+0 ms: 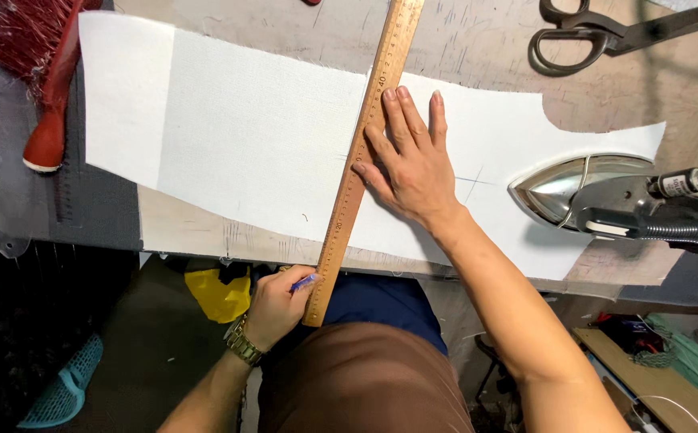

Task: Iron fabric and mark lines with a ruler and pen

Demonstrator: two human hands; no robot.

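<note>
A long wooden ruler [374,104] lies slanted across a white piece of fabric [244,136] on the worktable [485,48], its near end hanging past the table's front edge. My right hand [409,164] presses flat on the cloth, fingers spread, with thumb and forefinger against the ruler's right edge. My left hand [275,305], with a metal watch on the wrist, is below the table edge by the ruler's near end. It grips a blue pen [305,281] whose tip touches the ruler.
A metal iron [597,192] rests on the fabric's right end. Black scissors [597,36] lie at the back right and a red brush [40,72] at the back left. Under the table are a yellow bag [219,293] and a teal basket [64,389].
</note>
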